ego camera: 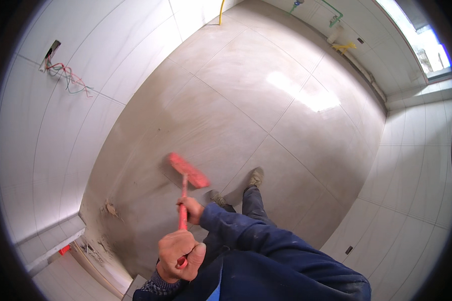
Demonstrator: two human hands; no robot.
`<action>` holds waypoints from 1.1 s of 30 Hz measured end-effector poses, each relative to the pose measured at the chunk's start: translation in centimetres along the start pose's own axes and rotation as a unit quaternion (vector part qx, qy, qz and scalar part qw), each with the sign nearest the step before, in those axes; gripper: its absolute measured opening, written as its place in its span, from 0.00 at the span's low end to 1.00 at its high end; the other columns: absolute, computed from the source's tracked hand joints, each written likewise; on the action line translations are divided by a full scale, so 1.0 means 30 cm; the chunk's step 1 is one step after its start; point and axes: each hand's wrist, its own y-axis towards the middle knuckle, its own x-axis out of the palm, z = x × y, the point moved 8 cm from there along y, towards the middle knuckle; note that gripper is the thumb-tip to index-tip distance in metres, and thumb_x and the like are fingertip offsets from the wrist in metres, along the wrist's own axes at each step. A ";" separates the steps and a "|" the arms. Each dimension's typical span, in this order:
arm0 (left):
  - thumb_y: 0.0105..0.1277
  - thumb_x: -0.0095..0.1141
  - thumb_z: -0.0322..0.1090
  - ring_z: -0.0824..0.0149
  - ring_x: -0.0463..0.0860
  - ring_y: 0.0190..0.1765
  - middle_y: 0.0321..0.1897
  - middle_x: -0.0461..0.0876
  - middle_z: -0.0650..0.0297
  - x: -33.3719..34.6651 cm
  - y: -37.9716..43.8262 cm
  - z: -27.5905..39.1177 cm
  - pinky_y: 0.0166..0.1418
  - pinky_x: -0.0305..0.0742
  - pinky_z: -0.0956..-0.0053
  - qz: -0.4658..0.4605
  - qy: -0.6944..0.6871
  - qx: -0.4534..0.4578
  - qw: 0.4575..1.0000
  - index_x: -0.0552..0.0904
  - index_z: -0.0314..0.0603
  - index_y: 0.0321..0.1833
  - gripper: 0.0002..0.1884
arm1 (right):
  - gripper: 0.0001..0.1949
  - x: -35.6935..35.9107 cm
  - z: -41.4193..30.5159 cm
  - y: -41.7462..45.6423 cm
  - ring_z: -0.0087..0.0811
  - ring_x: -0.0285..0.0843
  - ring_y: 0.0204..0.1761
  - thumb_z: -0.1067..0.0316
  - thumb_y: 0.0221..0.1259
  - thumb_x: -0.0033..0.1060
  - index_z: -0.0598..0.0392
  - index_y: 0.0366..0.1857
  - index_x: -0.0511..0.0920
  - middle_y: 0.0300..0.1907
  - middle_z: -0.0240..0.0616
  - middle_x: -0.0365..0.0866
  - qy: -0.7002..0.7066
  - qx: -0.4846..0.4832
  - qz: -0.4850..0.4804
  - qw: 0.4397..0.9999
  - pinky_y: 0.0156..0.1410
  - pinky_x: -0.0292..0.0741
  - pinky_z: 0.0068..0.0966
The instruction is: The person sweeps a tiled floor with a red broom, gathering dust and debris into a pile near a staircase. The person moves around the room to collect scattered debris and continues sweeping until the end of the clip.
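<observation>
A red broom (189, 170) rests its wide head on the dusty tiled floor (218, 124), left of my shoes. My left hand (180, 256) is closed round the top end of the red handle, close below the camera. Further down the same handle my right hand (191, 210) grips it, nearer the head. The handle runs between the two hands and down to the head, whose edges look slightly blurred. Dust smears and faint streaks mark the floor around the head.
White tiled walls (98, 49) enclose the floor. Loose wires (69, 77) hang from a box in the left wall. A small pile of debris (111, 207) lies at the lower left. A pipe (373, 81) follows the far right wall, near yellow tubing (344, 47). My shoe (256, 177) stands on the tiles.
</observation>
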 end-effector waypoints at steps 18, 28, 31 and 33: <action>0.50 0.61 0.19 0.52 0.77 0.26 0.23 0.75 0.57 0.068 0.453 0.026 0.41 0.81 0.55 0.015 -0.059 0.141 0.988 0.79 0.37 0.27 0.05 | 0.08 -0.047 -0.987 -0.295 0.31 0.72 0.22 0.66 0.64 0.64 0.56 0.30 0.77 0.23 0.34 0.74 -0.197 -0.253 0.165 0.933 0.28 0.69 0.33; 0.63 0.63 0.20 0.55 0.69 0.26 0.22 0.66 0.59 0.161 0.847 -0.217 0.34 0.65 0.63 0.078 -0.141 0.057 0.985 0.71 0.39 0.23 0.15 | 0.08 -0.272 -1.388 -0.293 0.32 0.70 0.20 0.64 0.64 0.63 0.54 0.31 0.75 0.22 0.35 0.73 -0.178 -0.149 0.264 0.936 0.27 0.69 0.36; 0.62 0.59 0.23 0.54 0.73 0.24 0.20 0.72 0.59 0.010 0.780 -0.164 0.35 0.72 0.61 0.100 -0.101 -0.006 0.990 0.76 0.33 0.25 0.08 | 0.09 -0.072 -1.144 -0.170 0.33 0.69 0.21 0.62 0.66 0.61 0.52 0.29 0.74 0.21 0.33 0.71 -0.132 -0.126 0.181 0.966 0.29 0.69 0.38; 0.60 0.58 0.24 0.56 0.71 0.20 0.17 0.70 0.59 -0.071 0.777 -0.110 0.31 0.70 0.61 0.138 -0.074 -0.033 0.987 0.76 0.33 0.23 0.08 | 0.11 0.084 -0.998 -0.138 0.33 0.67 0.21 0.62 0.68 0.59 0.50 0.28 0.71 0.20 0.32 0.67 -0.150 -0.017 0.157 0.976 0.29 0.69 0.37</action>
